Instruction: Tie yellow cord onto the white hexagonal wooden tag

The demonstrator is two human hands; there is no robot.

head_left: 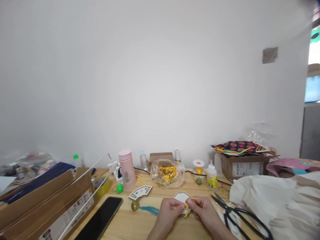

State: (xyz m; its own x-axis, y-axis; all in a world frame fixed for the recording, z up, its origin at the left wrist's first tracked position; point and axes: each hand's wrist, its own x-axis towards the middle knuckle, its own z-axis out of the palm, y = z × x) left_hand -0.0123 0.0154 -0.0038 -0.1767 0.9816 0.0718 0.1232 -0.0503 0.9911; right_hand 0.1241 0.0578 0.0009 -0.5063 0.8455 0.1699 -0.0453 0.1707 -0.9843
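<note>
My left hand and my right hand meet low at the middle of the wooden table. Both pinch a thin yellow cord that loops over a small white octagonal piece lying just beyond my fingers. A fan-shaped wooden ornament with a gold bell and teal tassel lies to the left of my left hand.
Black scissors lie right of my right hand beside crumpled white cloth. A glue bottle, cord spool, clear bag of gold cord and pink flask stand behind. A phone and cardboard boxes lie left.
</note>
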